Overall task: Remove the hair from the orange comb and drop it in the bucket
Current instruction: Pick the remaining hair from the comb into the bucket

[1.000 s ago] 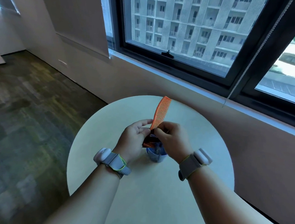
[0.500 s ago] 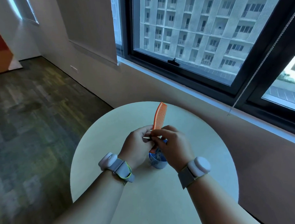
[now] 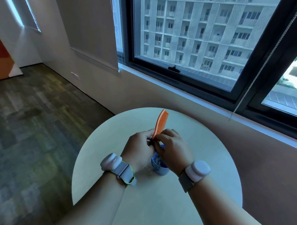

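Standing nearly upright, the orange comb (image 3: 161,123) is held above the round table (image 3: 210,166), its long axis running from the hands up and slightly to the right, away from the person and toward the window (image 3: 190,37). Its free end points up; its lower end is hidden between the two hands. The teeth are turned to the right and the curved spine to the left.

The lower part of the comb is gripped by the left hand (image 3: 138,150), whose fingers are curled round it from the left. The right hand (image 3: 172,151) is brought in from the right, with its fingers curled against the comb's lower teeth; a dark bit is seen between the fingertips of both hands, but whether it is hair being pinched cannot be told.

A small blue bucket (image 3: 159,168) is set on the table directly beneath the hands, partly covered by the right hand. A wrist-worn device (image 3: 197,170) is strapped to each forearm.
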`<act>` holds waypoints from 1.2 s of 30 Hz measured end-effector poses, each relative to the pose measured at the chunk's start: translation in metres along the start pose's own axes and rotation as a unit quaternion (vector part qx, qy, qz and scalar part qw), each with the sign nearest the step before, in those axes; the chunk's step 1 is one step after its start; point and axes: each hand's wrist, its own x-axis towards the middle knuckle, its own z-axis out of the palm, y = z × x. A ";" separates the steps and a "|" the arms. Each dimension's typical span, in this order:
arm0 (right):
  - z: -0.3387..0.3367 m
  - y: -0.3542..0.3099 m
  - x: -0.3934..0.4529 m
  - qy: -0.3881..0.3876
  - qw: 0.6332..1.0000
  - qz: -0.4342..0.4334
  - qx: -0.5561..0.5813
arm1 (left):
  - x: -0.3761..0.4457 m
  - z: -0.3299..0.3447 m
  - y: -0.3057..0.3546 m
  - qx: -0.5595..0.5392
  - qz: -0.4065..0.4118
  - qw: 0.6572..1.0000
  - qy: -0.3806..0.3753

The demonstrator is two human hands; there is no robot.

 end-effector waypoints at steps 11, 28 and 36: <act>-0.002 -0.005 -0.002 0.012 0.999 -0.040 0.009 | -0.003 -0.008 0.003 0.020 0.011 0.999 -0.024; -0.015 0.011 -0.003 -0.079 0.991 0.066 0.086 | -0.006 0.014 -0.004 -0.098 -0.071 0.989 0.086; -0.008 0.012 -0.010 -0.011 0.983 0.095 0.157 | 0.007 -0.006 -0.012 -0.113 -0.068 0.985 0.110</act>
